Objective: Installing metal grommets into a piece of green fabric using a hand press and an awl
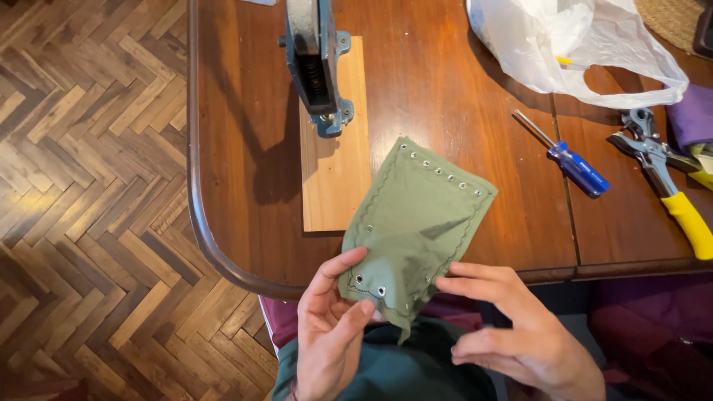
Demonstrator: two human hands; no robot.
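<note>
A piece of olive-green fabric [420,219] with rows of metal eyelets along its far and near edges lies over the front edge of the wooden table [445,96]. My left hand [330,334] pinches its near left corner between thumb and fingers, close to two eyelets. My right hand [520,334] touches the near right edge with its fingertips, fingers spread. The far end of the fabric rests on a wooden board [334,171] under a blue-grey hand press [318,63].
A blue-handled screwdriver [572,165] lies right of the fabric. Yellow-handled pliers [668,186] rest further right, next to purple cloth [691,119]. A white plastic bag [572,44] sits at the back right. Herringbone parquet floor [89,200] lies to the left.
</note>
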